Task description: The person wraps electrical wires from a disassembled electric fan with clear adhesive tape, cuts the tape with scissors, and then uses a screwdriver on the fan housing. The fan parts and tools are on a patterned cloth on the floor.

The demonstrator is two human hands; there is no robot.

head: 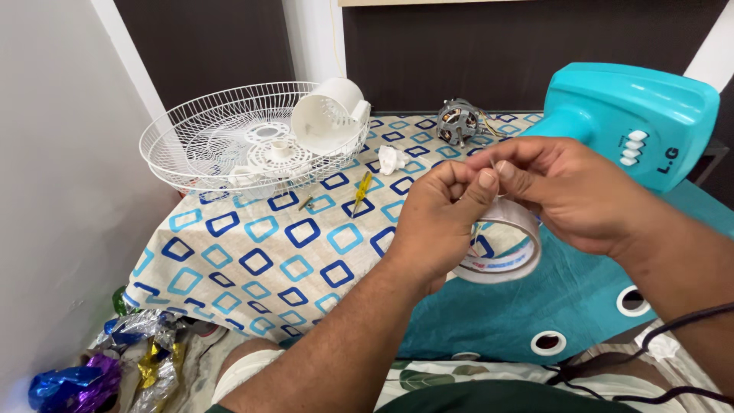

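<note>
Two hands, left [440,222] and right [569,191], share one roll of clear tape [505,252] near the middle. On the patterned cloth [252,252] there is one white wire fan guard [237,138] far left, one white plastic housing [330,115], one yellow screwdriver [362,193], one bare motor [459,122] and one teal fan base [634,115] far right. Crumpled foil wrappers [99,367] lie near left, too tangled to count.

Bright, even indoor light; sharp, soft shadows.

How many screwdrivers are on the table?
1. A small yellow screwdriver lies on the patterned cloth, between the white fan grille and the hands. Others may be hidden behind the hands.
</note>
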